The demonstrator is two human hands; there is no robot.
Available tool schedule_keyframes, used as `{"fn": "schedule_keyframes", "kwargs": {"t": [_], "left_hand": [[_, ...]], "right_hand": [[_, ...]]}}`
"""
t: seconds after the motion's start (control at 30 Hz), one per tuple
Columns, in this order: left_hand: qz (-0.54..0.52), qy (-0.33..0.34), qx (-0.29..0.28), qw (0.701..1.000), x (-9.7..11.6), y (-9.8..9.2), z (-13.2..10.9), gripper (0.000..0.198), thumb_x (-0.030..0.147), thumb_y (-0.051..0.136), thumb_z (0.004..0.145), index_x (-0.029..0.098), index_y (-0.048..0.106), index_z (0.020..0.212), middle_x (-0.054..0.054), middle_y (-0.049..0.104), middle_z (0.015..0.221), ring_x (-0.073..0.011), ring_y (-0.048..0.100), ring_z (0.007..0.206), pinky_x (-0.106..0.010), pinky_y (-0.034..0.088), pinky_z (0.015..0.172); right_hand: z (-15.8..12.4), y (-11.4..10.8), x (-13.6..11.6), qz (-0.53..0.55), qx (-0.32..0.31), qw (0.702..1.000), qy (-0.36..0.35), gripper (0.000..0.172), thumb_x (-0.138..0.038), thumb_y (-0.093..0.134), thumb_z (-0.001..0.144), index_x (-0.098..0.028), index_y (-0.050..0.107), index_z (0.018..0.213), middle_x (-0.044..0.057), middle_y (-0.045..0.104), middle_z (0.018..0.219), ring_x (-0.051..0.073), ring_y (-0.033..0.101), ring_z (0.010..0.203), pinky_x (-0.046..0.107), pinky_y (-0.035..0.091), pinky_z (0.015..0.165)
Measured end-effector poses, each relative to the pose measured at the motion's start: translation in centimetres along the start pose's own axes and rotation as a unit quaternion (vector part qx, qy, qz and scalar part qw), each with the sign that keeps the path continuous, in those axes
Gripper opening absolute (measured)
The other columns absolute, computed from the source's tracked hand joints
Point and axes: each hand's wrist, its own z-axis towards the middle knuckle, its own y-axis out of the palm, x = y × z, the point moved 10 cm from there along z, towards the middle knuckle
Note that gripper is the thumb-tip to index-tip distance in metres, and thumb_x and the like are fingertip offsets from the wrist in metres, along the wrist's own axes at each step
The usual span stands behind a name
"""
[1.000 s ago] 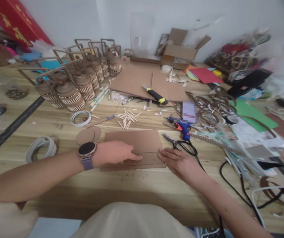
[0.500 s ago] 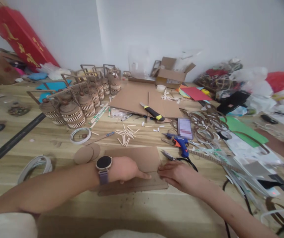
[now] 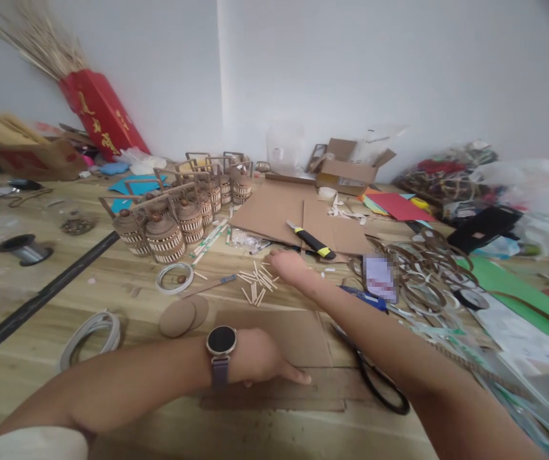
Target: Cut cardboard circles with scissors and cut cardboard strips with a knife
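Note:
My left hand [image 3: 262, 358], with a watch on its wrist, lies over brown cardboard [image 3: 298, 329] on the table. Its index finger stretches out and presses on the cardboard near a long crease or cut line; the other fingers are tucked mostly out of sight. Farther forward, my right hand [image 3: 288, 267] reaches to the edge of a loose pile of small wooden sticks [image 3: 258, 281]. Its fingertips are hidden and smeared, so whether it holds anything does not show. Just beyond it a black and yellow utility knife [image 3: 313, 244] rests on a larger cardboard sheet [image 3: 274, 207].
Several lidded woven baskets with handles [image 3: 165, 241] stand at the left back. A blue glue gun [image 3: 368, 298] lies partly behind my right forearm, its black cable [image 3: 375, 390] looping below. Cardboard discs [image 3: 177, 319] and a tape roll [image 3: 175, 279] lie left. Brown strip coils [image 3: 418, 275] crowd the right.
My right hand has left the cardboard's right edge and moved forward and left to the sticks. My left hand keeps its finger on the cardboard. The view has shifted, showing more on the left.

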Motion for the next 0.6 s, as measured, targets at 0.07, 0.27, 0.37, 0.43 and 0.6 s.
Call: {"fn": "schedule_keyframes", "kwargs": {"t": [0.07,0.27,0.37,0.43,0.6], "left_hand": [[-0.013,-0.066,-0.064,0.996,-1.0,0.7,-0.5,0.083,0.093,0.04,0.072,0.018,0.073,0.065,-0.007,0.055,0.039,-0.0238,0.057,0.042,-0.035,0.047,0.054],[-0.021,0.001,-0.063,0.998,0.6,-0.4,-0.9,0.055,0.076,0.058,0.079,0.025,0.078,0.087,0.0,0.057,0.044,-0.0215,0.06,0.049,-0.032,0.047,0.063],[-0.004,0.012,-0.081,0.997,0.7,0.1,-1.2,0.06,0.071,0.048,0.088,0.02,0.079,0.093,-0.001,0.054,0.042,-0.0206,0.058,0.047,-0.03,0.046,0.062],[0.007,0.031,-0.096,0.995,0.8,0.3,-1.7,0.056,0.062,0.046,0.093,0.016,0.079,0.101,-0.002,0.053,0.041,-0.0211,0.057,0.049,-0.03,0.044,0.061],[0.147,0.203,-0.065,0.966,2.8,-0.4,-3.3,0.072,0.001,0.049,0.088,0.04,0.046,0.149,0.004,0.065,0.059,-0.017,0.055,0.059,-0.024,0.035,0.064]], "right_hand": [[2.8,-0.4,0.3,-0.009,0.006,1.0,0.013,0.034,-0.034,0.064,0.098,-0.017,0.061,0.127,0.01,0.063,0.128,0.024,0.066,0.107,0.045,0.057,0.089],[6.2,-1.9,0.0,0.017,0.037,0.999,0.031,0.034,-0.034,0.064,0.098,-0.017,0.061,0.127,0.01,0.064,0.127,0.024,0.066,0.105,0.045,0.058,0.088],[4.5,-3.4,-0.3,0.066,0.07,0.995,0.028,0.031,-0.034,0.063,0.098,-0.017,0.062,0.124,0.009,0.065,0.123,0.022,0.067,0.101,0.043,0.058,0.085],[2.0,-4.8,0.2,0.106,0.108,0.988,0.039,0.025,-0.031,0.061,0.098,-0.015,0.063,0.117,0.011,0.068,0.114,0.023,0.067,0.095,0.04,0.056,0.082],[-11.5,-7.7,4.4,0.251,0.311,0.907,0.134,0.005,-0.024,0.062,0.09,-0.02,0.06,0.092,0.003,0.064,0.082,0.019,0.06,0.072,0.032,0.048,0.066]]}}
